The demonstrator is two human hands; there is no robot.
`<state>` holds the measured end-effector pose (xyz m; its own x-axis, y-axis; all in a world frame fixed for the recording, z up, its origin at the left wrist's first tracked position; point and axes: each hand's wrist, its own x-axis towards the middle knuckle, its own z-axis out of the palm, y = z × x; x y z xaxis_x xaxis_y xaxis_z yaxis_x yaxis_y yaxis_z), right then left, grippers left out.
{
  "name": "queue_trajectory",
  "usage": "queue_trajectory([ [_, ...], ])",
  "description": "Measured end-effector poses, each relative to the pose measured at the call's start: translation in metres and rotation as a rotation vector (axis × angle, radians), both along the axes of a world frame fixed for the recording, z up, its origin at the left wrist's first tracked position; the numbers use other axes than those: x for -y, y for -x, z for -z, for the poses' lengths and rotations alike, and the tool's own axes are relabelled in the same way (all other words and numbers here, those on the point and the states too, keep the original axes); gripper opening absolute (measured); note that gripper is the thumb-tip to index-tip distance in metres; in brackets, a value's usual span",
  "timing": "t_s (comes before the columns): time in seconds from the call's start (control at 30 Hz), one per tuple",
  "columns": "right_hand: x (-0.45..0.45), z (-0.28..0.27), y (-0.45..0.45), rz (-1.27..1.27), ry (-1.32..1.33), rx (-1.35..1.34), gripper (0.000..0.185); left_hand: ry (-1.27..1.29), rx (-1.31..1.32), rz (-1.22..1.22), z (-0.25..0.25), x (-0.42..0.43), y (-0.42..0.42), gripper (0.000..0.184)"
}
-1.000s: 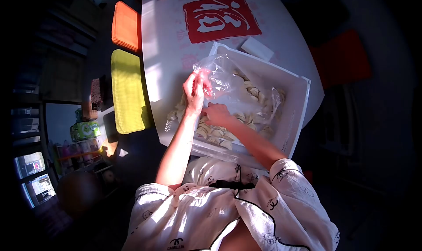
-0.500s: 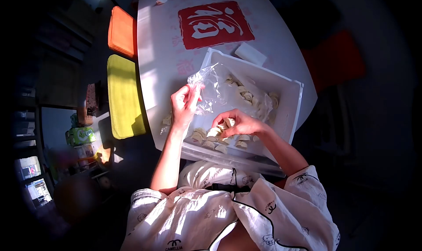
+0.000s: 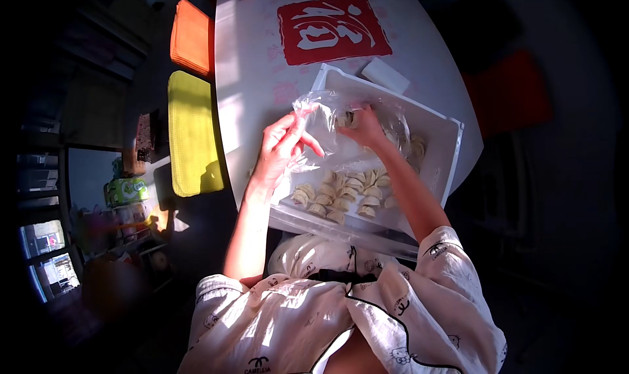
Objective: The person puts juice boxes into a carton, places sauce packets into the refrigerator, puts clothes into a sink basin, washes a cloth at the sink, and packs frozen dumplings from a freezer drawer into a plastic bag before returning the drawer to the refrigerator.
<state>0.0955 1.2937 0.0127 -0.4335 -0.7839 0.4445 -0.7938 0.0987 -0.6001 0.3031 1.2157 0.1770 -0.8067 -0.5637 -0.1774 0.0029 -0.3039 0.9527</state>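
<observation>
A clear plastic bag is pinched at its mouth by my left hand, whose lower fingers stick out apart. My right hand reaches to the bag's opening, fingers curled round a pale dumpling. More dumplings show through the film beyond that hand, partly hidden by it. Several loose dumplings lie in rows at the near end of the white drawer-like bin, below my wrists.
The bin rests on a pale table with a red printed square. A white block lies behind the bin's far wall. Yellow and orange chairs stand left, a red chair right.
My right hand has moved from the loose dumplings up to the bag's mouth, carrying a dumpling. My left hand keeps the bag, with its lower fingers now spread. The view has shifted slightly.
</observation>
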Motion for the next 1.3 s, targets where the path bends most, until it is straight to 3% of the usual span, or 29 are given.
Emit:
queue_trajectory([
  [0.03, -0.004, -0.007, 0.003, -0.066, 0.051, -0.023, 0.037, 0.017, -0.048, -0.012, 0.004, 0.005, -0.002, 0.035],
  [0.13, -0.019, -0.045, 0.011, 0.090, -0.369, 0.184, 0.026, 0.157, -0.065, -0.148, 0.012, 0.017, 0.000, 0.034],
  [0.23, -0.044, -0.081, -0.019, 0.043, 0.030, 0.212, 0.019, 0.283, -0.038, -0.176, 0.025, 0.021, 0.004, 0.035],
  [0.3, -0.068, -0.079, -0.045, -0.296, -0.036, 0.068, 0.017, 0.272, 0.002, -0.106, 0.033, 0.017, 0.005, 0.034],
  [0.37, -0.083, -0.055, -0.069, -0.627, -0.412, 0.050, 0.025, 0.257, -0.061, -0.109, 0.051, 0.009, 0.008, 0.027],
  [0.47, -0.081, -0.013, -0.096, -0.581, -0.354, -0.200, 0.050, 0.308, -0.088, -0.154, 0.078, 0.000, 0.009, 0.026],
  [0.57, -0.069, 0.001, -0.109, -0.619, -0.591, -0.205, 0.067, 0.369, -0.037, -0.200, 0.082, -0.004, 0.009, 0.024],
  [0.67, -0.063, -0.002, -0.115, -0.619, -0.744, -0.105, 0.063, 0.546, 0.136, -0.120, 0.086, 0.003, 0.008, 0.025],
  [0.87, -0.075, -0.003, -0.117, -0.524, -0.759, -0.133, 0.049, 0.528, 0.074, -0.224, 0.091, 0.003, 0.012, 0.022],
  [1.07, -0.074, -0.002, -0.082, -0.499, -0.626, 0.194, 0.045, 0.281, -0.060, -0.185, 0.084, 0.004, 0.011, 0.025],
  [1.17, -0.078, -0.007, -0.074, -0.538, -0.503, 0.744, 0.039, 0.222, -0.080, -0.196, 0.078, 0.004, 0.010, 0.026],
  [1.27, -0.084, -0.055, -0.071, -0.532, -0.450, 1.312, 0.040, 0.209, -0.081, -0.188, 0.068, 0.006, 0.004, 0.029],
  [1.3, -0.082, -0.074, -0.066, -0.497, -0.381, 1.349, 0.036, 0.209, -0.104, -0.198, 0.068, 0.006, 0.004, 0.028],
])
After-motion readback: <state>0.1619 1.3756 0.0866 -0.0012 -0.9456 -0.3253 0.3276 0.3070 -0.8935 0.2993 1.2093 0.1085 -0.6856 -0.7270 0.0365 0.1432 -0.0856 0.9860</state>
